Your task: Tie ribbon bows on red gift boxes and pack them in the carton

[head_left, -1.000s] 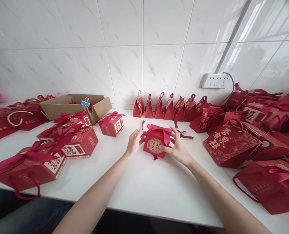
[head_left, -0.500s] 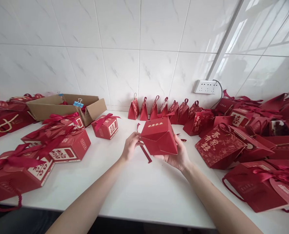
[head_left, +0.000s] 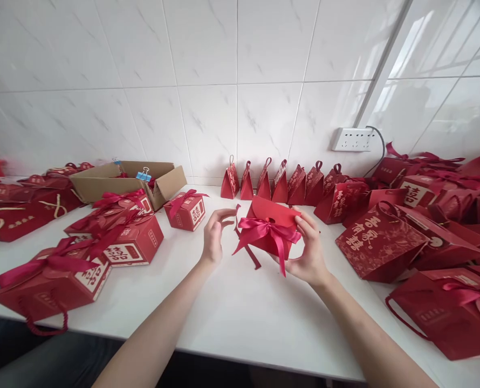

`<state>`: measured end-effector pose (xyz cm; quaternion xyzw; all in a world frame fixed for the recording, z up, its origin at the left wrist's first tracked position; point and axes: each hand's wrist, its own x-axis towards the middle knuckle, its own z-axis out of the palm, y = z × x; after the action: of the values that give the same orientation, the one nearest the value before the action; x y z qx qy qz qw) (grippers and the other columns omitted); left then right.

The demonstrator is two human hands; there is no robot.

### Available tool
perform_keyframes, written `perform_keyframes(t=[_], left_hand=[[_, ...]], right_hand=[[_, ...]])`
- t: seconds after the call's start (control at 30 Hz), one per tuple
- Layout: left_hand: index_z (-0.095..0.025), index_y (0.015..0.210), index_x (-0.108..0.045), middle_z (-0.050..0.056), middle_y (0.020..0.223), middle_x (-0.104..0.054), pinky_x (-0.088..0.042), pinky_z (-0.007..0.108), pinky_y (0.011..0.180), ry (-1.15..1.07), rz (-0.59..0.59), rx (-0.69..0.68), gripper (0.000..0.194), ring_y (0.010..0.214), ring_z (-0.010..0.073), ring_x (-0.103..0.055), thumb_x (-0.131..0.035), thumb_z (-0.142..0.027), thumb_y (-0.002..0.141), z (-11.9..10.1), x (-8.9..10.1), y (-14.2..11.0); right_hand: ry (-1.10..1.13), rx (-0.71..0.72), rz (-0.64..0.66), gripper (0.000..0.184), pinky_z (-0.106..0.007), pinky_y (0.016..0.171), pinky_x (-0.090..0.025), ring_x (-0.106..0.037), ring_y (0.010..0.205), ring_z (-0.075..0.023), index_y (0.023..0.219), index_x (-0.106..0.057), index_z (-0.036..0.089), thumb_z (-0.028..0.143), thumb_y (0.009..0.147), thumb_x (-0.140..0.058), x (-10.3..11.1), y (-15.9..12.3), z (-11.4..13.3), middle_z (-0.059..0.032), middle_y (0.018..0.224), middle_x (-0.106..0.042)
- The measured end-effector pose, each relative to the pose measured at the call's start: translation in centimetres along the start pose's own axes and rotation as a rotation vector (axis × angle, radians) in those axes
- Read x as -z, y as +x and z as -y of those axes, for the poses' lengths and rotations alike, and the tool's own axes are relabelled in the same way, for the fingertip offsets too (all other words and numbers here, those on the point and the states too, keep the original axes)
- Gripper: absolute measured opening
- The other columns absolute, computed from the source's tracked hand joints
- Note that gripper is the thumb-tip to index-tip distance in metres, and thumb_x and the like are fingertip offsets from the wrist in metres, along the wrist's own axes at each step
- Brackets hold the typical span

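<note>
White tiled wall (head_left: 207,43) behind, white table (head_left: 232,323) below — and at the centre, a red box (head_left: 264,207) sits tilted in the right hand (head_left: 310,253), fingers clamped on its side. The hands are apart; the left hand (head_left: 213,237) curves beside a dark ribbon strip (head_left: 253,257), whether gripping it cannot be told. Here's the danger: one-sided support could let the box tip or slip, a hard squeeze could dent its card, and a snag on that loose strip could tug the pink bow (head_left: 269,231) askew — tails dangling!

Glossy marbled wall tiles (head_left: 207,48); white tabletop (head_left: 232,323); window reflections.
</note>
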<state>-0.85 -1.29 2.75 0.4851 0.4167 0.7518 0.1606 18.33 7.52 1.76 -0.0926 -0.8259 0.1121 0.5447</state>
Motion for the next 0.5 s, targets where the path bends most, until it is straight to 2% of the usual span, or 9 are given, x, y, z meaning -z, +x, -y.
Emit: perform_keyframes(t=[0.13,0.33,0.43,0.5], left_hand=[[-0.016,0.09,-0.06,0.009,0.094,-0.06,-0.048,0.033,0.08,0.022,-0.032,-0.028,0.037,0.094,0.023,-0.058,-0.053,-0.051,0.078,-1.8,0.0,-0.9],[-0.017,0.093,-0.056,0.007,0.095,-0.059,-0.048,0.029,0.08,0.29,0.092,0.049,0.017,0.088,0.0174,-0.058,-0.057,-0.029,0.081,-5.2,0.5,-4.6],[-0.017,0.084,-0.057,0.007,0.088,-0.059,-0.048,0.03,0.078,0.432,0.159,0.07,0.011,0.084,0.0168,-0.058,-0.047,-0.022,0.084,-6.5,1.6,-6.6],[-0.018,0.092,-0.057,0.008,0.091,-0.058,-0.048,0.032,0.078,0.494,0.228,0.041,0.013,0.085,0.0179,-0.058,-0.05,-0.02,0.081,-7.3,2.7,-7.9]], right_hand=[[-0.04,0.061,0.008,0.086,-0.058,0.1,-0.038,-0.035,0.13,-0.0368,0.139,-0.016,0.037,0.034,0.073,-0.071,0.3,0.3,0.0,-0.0125,0.139,-0.03],[0.031,0.145,0.087,0.083,-0.053,0.093,-0.045,-0.044,0.123,-0.0367,0.142,-0.024,0.028,0.034,0.073,-0.07,0.2,-0.1,0.3,-0.0151,0.136,-0.039],[0.065,0.175,0.141,0.082,-0.053,0.087,-0.048,-0.049,0.115,-0.0371,0.143,-0.025,0.027,0.036,0.073,-0.068,-0.2,-0.4,0.6,-0.0163,0.13,-0.043],[0.103,0.177,0.16,0.081,-0.053,0.083,-0.05,-0.051,0.112,-0.0373,0.144,-0.023,0.028,0.037,0.075,-0.064,-0.5,-0.6,1.0,-0.0162,0.128,-0.044]])
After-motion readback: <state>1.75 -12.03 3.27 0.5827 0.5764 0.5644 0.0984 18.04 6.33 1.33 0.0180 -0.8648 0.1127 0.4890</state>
